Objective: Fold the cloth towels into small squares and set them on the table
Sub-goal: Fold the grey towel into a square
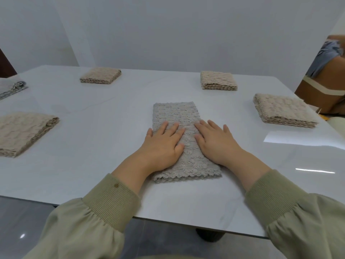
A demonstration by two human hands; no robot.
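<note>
A grey knitted towel [177, 116] lies in the middle of the white table [93, 146], folded into a long strip that runs away from me. My left hand [163, 143] rests flat on its near left part, fingers spread. My right hand [214, 141] lies flat on its near right part, fingers apart too. Neither hand grips the cloth. Several beige towels folded into squares sit around it: far left [100, 75], far right [218, 80], right [283, 110] and near left [24, 133].
A grey folded cloth [11, 88] lies at the far left edge of the table. A cardboard box [321, 90] with grey fabric on top stands beyond the right corner. The table's near edge is close to my sleeves. A white wall stands behind.
</note>
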